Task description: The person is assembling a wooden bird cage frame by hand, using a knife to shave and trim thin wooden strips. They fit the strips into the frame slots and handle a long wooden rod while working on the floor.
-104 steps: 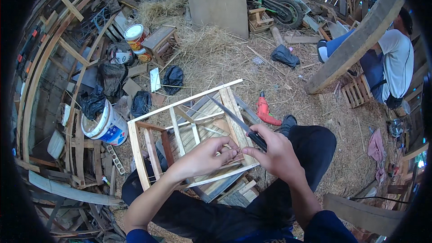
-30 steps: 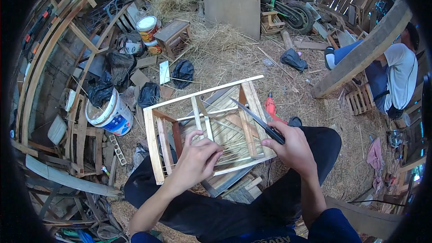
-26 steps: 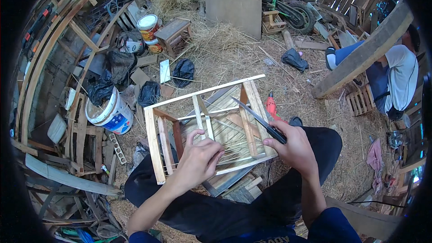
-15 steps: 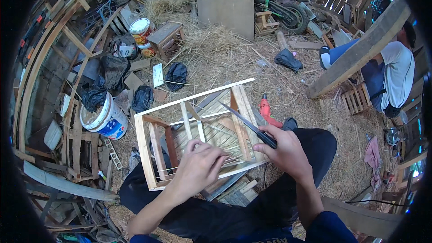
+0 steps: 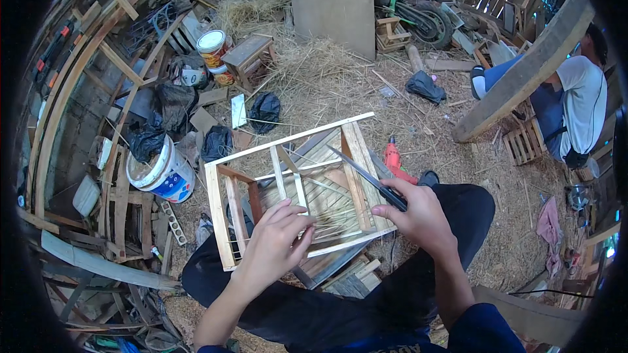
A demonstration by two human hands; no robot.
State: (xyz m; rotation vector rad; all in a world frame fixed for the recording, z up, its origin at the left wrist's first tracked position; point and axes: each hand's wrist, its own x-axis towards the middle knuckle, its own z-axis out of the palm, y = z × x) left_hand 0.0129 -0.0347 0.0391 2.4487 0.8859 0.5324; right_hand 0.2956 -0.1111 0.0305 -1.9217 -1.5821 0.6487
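My right hand [image 5: 418, 216] grips the black handle of a knife [image 5: 363, 173], its blade slanting up-left over a small pale wooden frame [image 5: 288, 147] with crosspieces. My left hand [image 5: 278, 235], fingers curled, is at thin wooden sticks [image 5: 330, 222] inside the frame's lower part; where its fingertips close on them is partly hidden. The frame lies between my knees on a worn slatted wooden piece [image 5: 337, 252]. A red drill [image 5: 396, 160] lies just beyond its right side.
At the right a person [image 5: 572, 108] sits by a slatted crate [image 5: 523, 140], behind a leaning beam [image 5: 504, 85]. A white bucket [image 5: 163, 180], black bags [image 5: 265, 111] and scrap timber [image 5: 118, 196] lie to the left. A motorbike [image 5: 425, 19] stands behind.
Compared with 3.5 seconds ago, my left hand has moved left, away from my right hand. The frame appears slightly shifted rightward with the whole view. The knife stays in my right hand.
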